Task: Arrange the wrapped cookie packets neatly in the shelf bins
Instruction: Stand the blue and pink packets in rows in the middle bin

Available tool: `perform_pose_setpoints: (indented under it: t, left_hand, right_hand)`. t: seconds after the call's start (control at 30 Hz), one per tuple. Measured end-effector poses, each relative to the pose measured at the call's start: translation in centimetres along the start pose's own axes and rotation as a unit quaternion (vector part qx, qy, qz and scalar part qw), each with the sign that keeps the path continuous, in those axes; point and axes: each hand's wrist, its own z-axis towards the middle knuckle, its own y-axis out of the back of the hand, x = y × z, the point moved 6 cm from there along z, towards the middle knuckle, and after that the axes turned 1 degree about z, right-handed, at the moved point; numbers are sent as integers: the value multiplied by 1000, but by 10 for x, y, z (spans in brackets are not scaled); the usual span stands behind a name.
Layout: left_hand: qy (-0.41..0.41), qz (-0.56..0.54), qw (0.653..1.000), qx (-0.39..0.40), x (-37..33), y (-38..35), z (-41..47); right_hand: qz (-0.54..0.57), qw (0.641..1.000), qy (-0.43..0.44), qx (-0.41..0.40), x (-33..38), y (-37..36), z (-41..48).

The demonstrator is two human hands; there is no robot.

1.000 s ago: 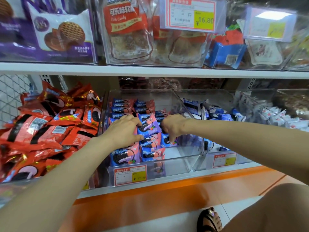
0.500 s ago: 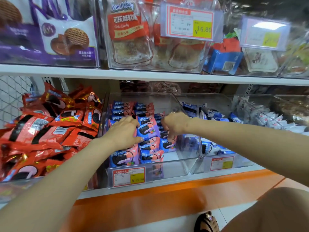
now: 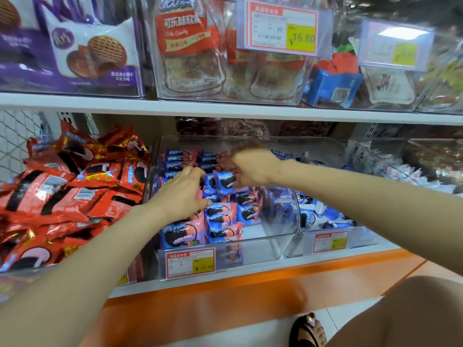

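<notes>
White flat shelf (image 3: 225, 108). Below it a clear hard-plastic bin (image 3: 283, 216) with glossy slanted walls. Left of the bin, a heap of crinkly red packets (image 3: 62, 196). Inside, blue-pink foil cookie packets (image 3: 220, 221) stand in rows at left and middle; the near-right floor is bare. Left hand (image 3: 183, 194) has loose fingers and presses the left row. Right hand (image 3: 253, 166), blurred, pinches an upright blue packet (image 3: 225, 182) mid-bin.

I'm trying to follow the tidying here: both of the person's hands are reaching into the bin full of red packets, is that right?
Not quite. The left hand and the right hand are both reaching into the clear bin of blue-and-pink packets, not the red ones. The red packets fill the neighbouring bin to the left. The head view shows this.
</notes>
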Motion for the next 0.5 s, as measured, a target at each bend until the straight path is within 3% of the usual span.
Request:
perform_pose_setpoints:
  t: [0.1,0.23,0.33,0.5]
  left_hand:
    - [4,13,1000,7,-1,-1,1]
    - [11,17,1000,14,-1,-2,1]
    - [14,17,1000,15,-2,-2,0]
    - [12,12,1000,16,-1,-3,0]
  right_hand:
    - [16,994,-2,110,-16,7,-18]
    - [-52,977,31,205,-12,-22,-38]
    - [-86,972,44,212,-1,-58,-40]
    - [-90,985,30,147,2,-72,-33]
